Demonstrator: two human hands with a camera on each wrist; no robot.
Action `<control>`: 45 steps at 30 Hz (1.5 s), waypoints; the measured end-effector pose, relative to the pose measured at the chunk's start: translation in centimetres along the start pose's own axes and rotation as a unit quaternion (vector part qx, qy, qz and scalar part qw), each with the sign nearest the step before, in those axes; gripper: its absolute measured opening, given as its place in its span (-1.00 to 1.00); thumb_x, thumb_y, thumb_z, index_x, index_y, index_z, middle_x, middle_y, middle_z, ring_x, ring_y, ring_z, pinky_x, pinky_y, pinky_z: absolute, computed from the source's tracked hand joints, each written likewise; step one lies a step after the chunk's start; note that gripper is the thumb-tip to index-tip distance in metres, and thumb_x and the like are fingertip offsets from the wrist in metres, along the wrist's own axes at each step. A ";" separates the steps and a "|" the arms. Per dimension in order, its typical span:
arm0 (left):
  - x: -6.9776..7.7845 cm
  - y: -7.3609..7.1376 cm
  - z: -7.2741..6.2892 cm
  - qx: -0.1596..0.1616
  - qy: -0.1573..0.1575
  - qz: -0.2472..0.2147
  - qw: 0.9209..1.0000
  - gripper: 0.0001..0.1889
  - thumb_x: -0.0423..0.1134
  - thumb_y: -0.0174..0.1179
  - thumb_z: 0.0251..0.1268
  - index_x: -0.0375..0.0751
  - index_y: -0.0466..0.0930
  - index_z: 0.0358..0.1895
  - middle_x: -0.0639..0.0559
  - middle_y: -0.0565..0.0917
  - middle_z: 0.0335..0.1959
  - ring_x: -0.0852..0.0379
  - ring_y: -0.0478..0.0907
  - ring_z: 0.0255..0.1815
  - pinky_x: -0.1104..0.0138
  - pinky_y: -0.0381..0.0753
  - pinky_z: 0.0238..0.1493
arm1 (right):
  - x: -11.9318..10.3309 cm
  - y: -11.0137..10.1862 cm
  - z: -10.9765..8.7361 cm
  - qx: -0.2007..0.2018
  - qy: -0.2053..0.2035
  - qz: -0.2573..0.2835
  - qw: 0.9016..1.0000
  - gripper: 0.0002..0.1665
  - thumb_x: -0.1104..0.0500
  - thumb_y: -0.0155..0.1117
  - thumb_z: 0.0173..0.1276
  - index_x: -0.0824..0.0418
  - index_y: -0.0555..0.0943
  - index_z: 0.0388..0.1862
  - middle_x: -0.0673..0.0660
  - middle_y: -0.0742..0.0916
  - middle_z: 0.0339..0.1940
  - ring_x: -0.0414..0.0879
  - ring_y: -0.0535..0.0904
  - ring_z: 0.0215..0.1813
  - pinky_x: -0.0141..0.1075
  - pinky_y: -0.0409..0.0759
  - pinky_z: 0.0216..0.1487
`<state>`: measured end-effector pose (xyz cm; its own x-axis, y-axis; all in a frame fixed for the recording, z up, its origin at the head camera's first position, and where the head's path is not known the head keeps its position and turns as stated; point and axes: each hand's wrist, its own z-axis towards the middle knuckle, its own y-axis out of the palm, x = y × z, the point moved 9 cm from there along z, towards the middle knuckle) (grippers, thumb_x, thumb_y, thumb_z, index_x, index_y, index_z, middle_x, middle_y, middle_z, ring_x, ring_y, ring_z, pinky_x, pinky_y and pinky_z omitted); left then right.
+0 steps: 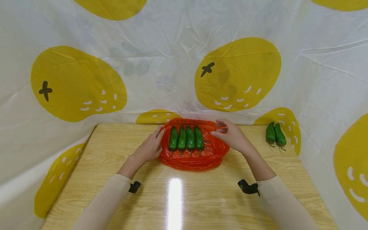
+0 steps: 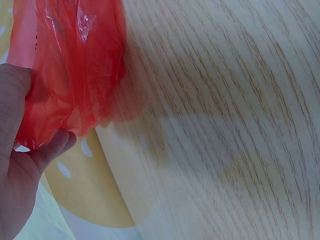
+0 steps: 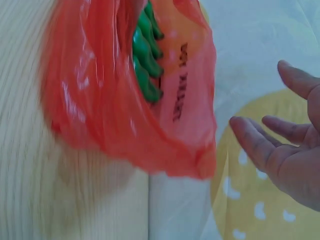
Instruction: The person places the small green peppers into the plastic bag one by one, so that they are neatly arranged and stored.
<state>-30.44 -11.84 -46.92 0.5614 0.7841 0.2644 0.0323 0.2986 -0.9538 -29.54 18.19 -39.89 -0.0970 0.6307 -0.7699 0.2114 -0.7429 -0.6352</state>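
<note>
Several green peppers [image 1: 186, 139] lie side by side in a row within the mouth of a red plastic bag [image 1: 211, 161]. Their stems point toward me. At the bag's left side my left hand [image 1: 149, 147] holds its edge; in the left wrist view the red film [image 2: 75, 75] runs between thumb and fingers. My right hand [image 1: 231, 135] is by the bag's right edge. Seen from the right wrist, that hand [image 3: 285, 145] has its fingers spread and apart from the bag [image 3: 100, 110], holding nothing. Dark lettering shows on the bag's far flap.
Two more green peppers [image 1: 275, 134] lie at the table's far right. The wooden table [image 1: 115, 137] is enclosed at the back and sides by a white cloth with yellow fruit prints [image 1: 238, 73]. A light strip reflects off the tabletop in front of the bag.
</note>
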 end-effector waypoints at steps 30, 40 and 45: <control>0.2 0.0 0.1 -0.001 0.004 0.010 1.000 -0.17 -0.37 0.27 0.30 -0.45 0.09 0.59 -0.46 0.11 0.61 -0.42 0.52 0.27 -0.12 0.54 0.34 | 13.5 -12.0 -3.1 0.112 0.064 -0.094 0.987 0.03 -0.31 0.05 0.56 0.37 0.08 0.65 0.53 0.37 0.52 0.47 0.33 0.48 0.35 0.45 0.25; 0.2 -0.3 0.3 0.010 0.011 0.008 1.000 -0.18 -0.39 0.24 0.28 -0.47 0.11 0.58 -0.49 0.13 0.60 -0.43 0.55 0.21 -0.12 0.54 0.34 | 16.9 -13.3 -2.7 0.090 0.111 -0.135 0.980 0.11 -0.34 -0.04 0.57 0.48 -0.04 0.65 0.60 0.26 0.54 0.54 0.26 0.47 0.48 0.16 0.39; 0.2 -0.2 0.3 0.009 0.011 0.006 1.000 -0.18 -0.39 0.25 0.28 -0.48 0.11 0.58 -0.47 0.13 0.60 -0.43 0.55 0.23 -0.11 0.53 0.34 | 18.0 -13.5 -2.4 0.081 0.119 -0.160 0.976 0.10 -0.33 -0.03 0.58 0.53 -0.01 0.62 0.62 0.28 0.52 0.55 0.27 0.44 0.48 0.23 0.34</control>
<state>-30.55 -11.53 -46.64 0.5802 0.7752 0.2498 0.0114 0.2989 -0.9542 -31.80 40.10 -44.98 0.0995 0.8567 -0.5061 0.0478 -0.5122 -0.8576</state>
